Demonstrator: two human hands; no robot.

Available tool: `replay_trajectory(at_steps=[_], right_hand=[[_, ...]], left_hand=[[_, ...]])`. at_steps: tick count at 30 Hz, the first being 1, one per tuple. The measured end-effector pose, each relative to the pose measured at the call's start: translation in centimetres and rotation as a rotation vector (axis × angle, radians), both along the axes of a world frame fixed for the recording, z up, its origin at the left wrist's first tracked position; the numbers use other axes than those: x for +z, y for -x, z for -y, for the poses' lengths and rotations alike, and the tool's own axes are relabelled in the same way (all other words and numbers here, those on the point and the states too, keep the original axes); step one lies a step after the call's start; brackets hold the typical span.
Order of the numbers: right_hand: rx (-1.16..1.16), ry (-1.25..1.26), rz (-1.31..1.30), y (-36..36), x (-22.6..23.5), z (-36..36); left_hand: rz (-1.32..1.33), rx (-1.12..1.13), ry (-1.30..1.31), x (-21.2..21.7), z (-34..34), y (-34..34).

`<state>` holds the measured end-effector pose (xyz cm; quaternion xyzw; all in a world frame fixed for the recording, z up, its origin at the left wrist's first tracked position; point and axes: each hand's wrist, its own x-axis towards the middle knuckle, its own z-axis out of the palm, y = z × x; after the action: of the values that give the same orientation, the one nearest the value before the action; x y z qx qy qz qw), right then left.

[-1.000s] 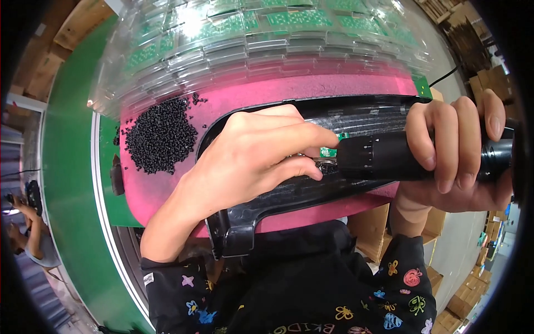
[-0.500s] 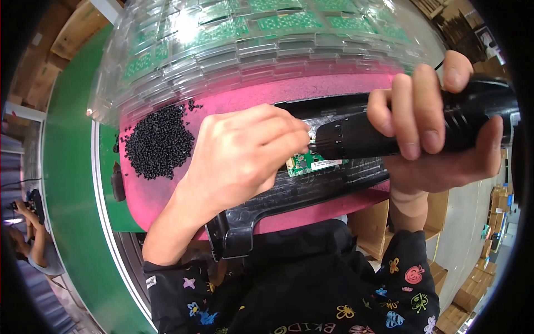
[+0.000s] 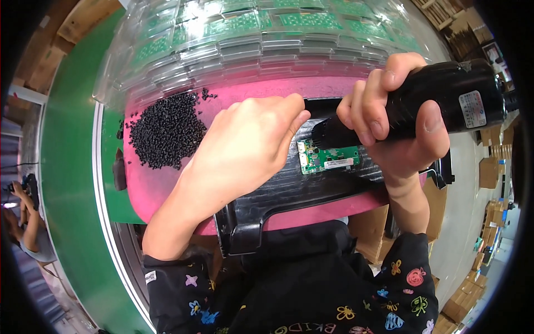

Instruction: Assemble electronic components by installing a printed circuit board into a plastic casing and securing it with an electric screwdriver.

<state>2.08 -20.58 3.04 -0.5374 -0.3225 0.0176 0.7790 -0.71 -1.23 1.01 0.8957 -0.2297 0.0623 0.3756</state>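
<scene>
My right hand (image 3: 384,122) is wrapped round a thick black electric screwdriver (image 3: 439,94). Its tapered front end points left, over the upper edge of a small green circuit board (image 3: 328,158); the bit itself cannot be made out. Beneath the board lies a long black plastic housing (image 3: 311,186). My left hand (image 3: 245,145) is closed in a pinch left of the board, above the housing. Whatever its fingertips hold, if anything, is hidden. A heap of small black screws (image 3: 167,131) lies just left of that hand.
Stacked clear plastic trays (image 3: 239,47) with green boards stand behind the pink mat (image 3: 156,195). A small dark object (image 3: 119,170) sits at the mat's left edge, on the green table (image 3: 67,167). Another person (image 3: 33,234) is at the far left. Cardboard boxes (image 3: 370,231) stand below on the right.
My left hand has drawn up and left, away from the screwdriver's front end, baring more of the circuit board. My right hand has tilted the screwdriver, its rear swinging towards me.
</scene>
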Motion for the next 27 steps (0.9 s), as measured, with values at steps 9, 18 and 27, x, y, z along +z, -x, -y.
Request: replay_trajectory(at_steps=[9, 18, 27], right_hand=[[0.133, 0.236, 0.088, -1.0, 1.2, -1.3], [0.087, -0.044, 0.034, 0.8, 1.2, 0.1], [0.073, -0.257, 0.19, 2.3, 3.5, 2.7]], left_hand=[[0.102, -0.092, -0.022, -2.0, -0.9, -0.3], [-0.139, -0.129, -0.033, -1.1, -0.7, -0.2], [-0.371, -0.287, 0.4, 0.0, 0.2, -0.1]])
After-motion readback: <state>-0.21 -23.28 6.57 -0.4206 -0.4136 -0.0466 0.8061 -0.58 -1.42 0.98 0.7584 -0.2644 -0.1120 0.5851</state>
